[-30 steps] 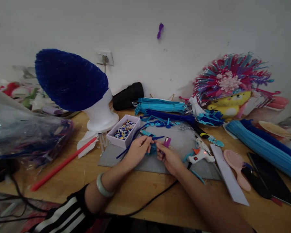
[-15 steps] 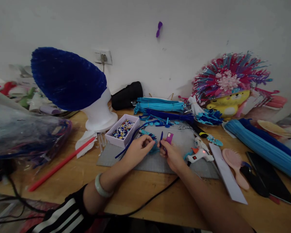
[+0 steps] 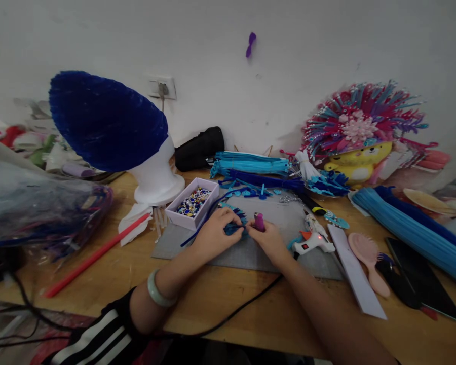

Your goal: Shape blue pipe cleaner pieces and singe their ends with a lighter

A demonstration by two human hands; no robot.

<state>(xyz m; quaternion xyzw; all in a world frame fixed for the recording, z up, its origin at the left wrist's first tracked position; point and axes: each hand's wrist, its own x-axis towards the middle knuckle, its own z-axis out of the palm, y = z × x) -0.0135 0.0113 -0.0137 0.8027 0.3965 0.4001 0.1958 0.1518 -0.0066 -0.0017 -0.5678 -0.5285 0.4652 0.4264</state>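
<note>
Above the grey mat (image 3: 285,218), my two hands meet with fingertips almost touching. My left hand (image 3: 218,233) is closed in a pinch on one end of a short dark blue pipe cleaner piece (image 3: 244,226). The thumb and finger of my right hand (image 3: 269,242) pinch its other end, and a purple lighter (image 3: 259,221) is held in the same hand. Most of the small piece is hidden by the fingers. Light blue and teal pipe cleaner pieces (image 3: 235,213) lie just behind my left hand.
A lilac box of beads (image 3: 186,220) stands left of the mat. At the right are a glue gun (image 3: 313,244), a white strip (image 3: 357,274) and a pink hairbrush (image 3: 368,258). Behind lie pipe cleaner bundles (image 3: 251,165); a blue headpiece (image 3: 106,121) sits on a white stand.
My hands have come together, and my left fingers now pinch the dark blue piece, which stood upright in my right hand. The lighter has turned in my right hand.
</note>
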